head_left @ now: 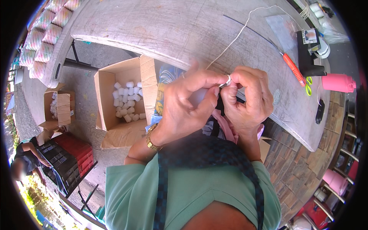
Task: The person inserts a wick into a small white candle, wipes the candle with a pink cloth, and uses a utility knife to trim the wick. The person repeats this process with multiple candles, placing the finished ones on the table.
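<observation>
Above the table's near edge, my left hand (pixel 188 97) and my right hand (pixel 249 94) meet, thumbs and forefingers pinched together. Between the fingertips is a small white knotted bit of cord (pixel 229 79). From there the white cord (pixel 245 26) runs up over the table and curves off to the right. My left wrist wears a gold watch. Part of what lies beneath my hands is hidden by them.
An open cardboard box (pixel 147 78) of small white cylinders stands left, below the table (pixel 172 27). An orange-handled rod (pixel 293 69), green-handled scissors (pixel 308 86) and a pink tumbler (pixel 339 83) lie right. Pastel packets (pixel 43 52) fill the far left. A person (pixel 28 153) is beside crates (pixel 69 161).
</observation>
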`<action>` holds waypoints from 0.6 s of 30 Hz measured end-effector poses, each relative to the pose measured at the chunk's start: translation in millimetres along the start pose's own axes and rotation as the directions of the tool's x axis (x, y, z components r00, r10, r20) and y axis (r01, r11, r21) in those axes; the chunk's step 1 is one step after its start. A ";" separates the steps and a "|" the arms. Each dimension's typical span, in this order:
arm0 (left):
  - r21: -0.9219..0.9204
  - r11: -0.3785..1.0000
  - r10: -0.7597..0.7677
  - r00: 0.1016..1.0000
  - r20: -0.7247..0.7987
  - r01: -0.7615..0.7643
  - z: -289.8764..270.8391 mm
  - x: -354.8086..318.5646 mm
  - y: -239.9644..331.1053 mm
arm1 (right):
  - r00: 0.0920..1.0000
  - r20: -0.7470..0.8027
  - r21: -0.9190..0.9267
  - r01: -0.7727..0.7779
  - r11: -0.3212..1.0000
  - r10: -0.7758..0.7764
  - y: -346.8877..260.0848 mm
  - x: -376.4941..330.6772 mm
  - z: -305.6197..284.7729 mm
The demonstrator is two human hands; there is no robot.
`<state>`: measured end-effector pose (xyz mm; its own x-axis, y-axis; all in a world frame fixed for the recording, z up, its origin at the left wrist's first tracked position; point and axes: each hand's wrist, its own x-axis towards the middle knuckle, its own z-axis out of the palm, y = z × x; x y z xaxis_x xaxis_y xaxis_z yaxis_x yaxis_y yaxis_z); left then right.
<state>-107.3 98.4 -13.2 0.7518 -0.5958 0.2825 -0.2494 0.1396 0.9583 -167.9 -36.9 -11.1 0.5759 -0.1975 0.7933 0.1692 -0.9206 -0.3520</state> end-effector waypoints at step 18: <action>0.172 0.984 0.031 0.998 0.047 -0.039 -1.8 -3.3 2.0 | 0.994 -0.051 -0.076 0.097 0.992 -0.101 6.3 6.3 -6.4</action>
<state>-109.2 102.1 -12.2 0.7142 -0.6275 0.3102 -0.3802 0.0243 0.9246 -168.4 -46.1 -5.1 0.5141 -0.1205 0.8492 0.1633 -0.9582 -0.2349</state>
